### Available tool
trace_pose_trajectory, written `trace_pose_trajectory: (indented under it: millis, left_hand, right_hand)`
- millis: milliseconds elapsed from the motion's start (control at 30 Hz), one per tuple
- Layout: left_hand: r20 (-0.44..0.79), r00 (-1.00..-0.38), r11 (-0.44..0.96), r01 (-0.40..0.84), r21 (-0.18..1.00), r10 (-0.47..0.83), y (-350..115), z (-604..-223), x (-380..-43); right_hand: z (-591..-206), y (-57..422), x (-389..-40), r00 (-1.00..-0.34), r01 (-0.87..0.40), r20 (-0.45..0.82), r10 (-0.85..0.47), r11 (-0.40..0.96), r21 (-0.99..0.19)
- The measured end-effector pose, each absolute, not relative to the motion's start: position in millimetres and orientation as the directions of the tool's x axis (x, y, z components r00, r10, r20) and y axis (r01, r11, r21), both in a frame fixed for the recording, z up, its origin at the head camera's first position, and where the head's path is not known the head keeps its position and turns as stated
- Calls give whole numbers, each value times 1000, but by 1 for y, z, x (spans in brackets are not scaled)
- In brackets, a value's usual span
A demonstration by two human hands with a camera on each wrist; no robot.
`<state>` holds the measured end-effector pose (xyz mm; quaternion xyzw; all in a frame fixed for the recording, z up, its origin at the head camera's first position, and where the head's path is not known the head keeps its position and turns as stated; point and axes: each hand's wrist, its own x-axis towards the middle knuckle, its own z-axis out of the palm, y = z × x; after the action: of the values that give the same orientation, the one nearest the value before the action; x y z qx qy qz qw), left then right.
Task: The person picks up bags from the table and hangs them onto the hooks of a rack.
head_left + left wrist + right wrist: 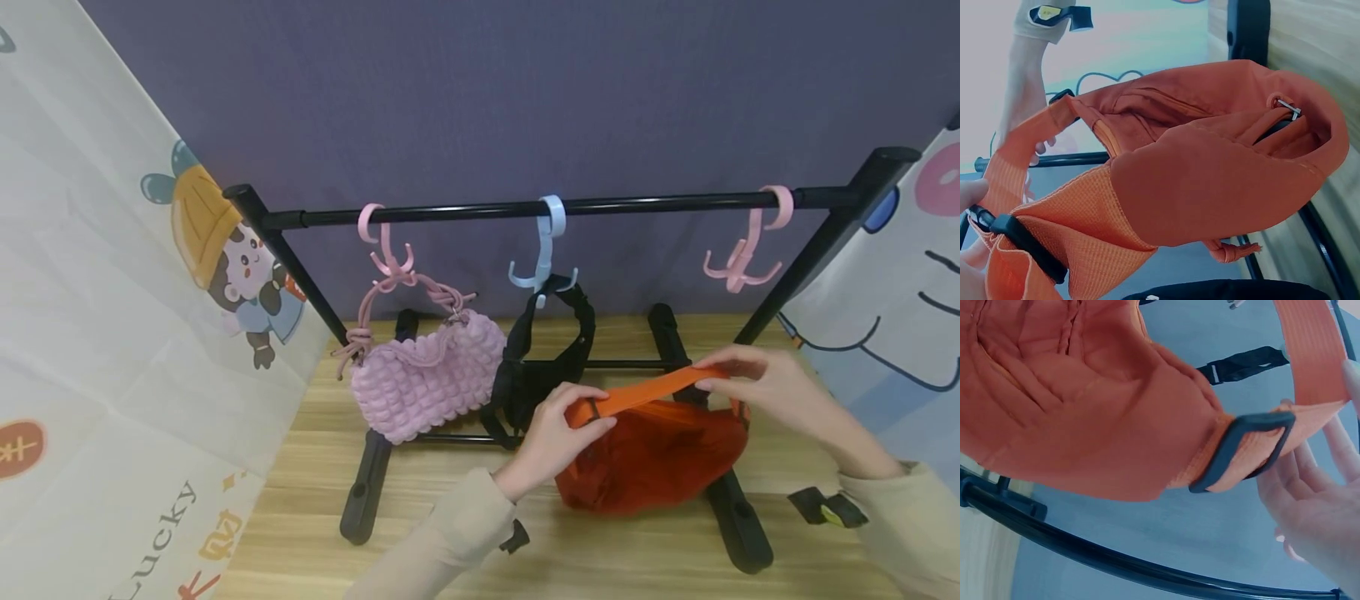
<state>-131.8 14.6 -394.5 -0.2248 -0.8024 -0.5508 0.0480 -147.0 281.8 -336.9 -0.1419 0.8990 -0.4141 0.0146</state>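
An orange-red sling bag [652, 458] hangs below both hands, in front of the rack. My left hand [558, 429] pinches its orange strap near a black buckle, at the bag's left end. Toward the other end, my right hand [757, 392] pinches the same strap between thumb and fingers, so the strap runs taut between them. In the left wrist view the bag body [1222, 181] shows a zip and a black strap buckle [1029, 247]. The right wrist view shows a black slider [1241, 450] beside my right fingers [1310, 481].
A black rail [465, 212] carries a pink hook [388, 250] with a lilac puffy handbag [427, 375]. A blue hook [543, 250] holds a black bag [536, 375]. Another pink hook [738, 262], holding nothing, hangs at right. The rack's feet [367, 487] stand on a wood-patterned surface.
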Motion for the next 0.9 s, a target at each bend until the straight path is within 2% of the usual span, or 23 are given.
trace_pose_trajectory:
  millis: [300, 633, 900]
  left_hand:
    - [361, -883, 281, 443, 851, 299, 21, -376, -137]
    - [258, -919, 223, 330, 917, 299, 35, -355, -140]
    - [244, -922, 235, 319, 918, 300, 44, -339, -148]
  right_hand:
    - [-326, 289, -149, -947, -303, 181, -263, 560, -771]
    - [-310, 291, -148, -996, -81, 83, -28, 656, -750]
    - [-297, 295, -148, -997, -8, 56, 51, 665, -746]
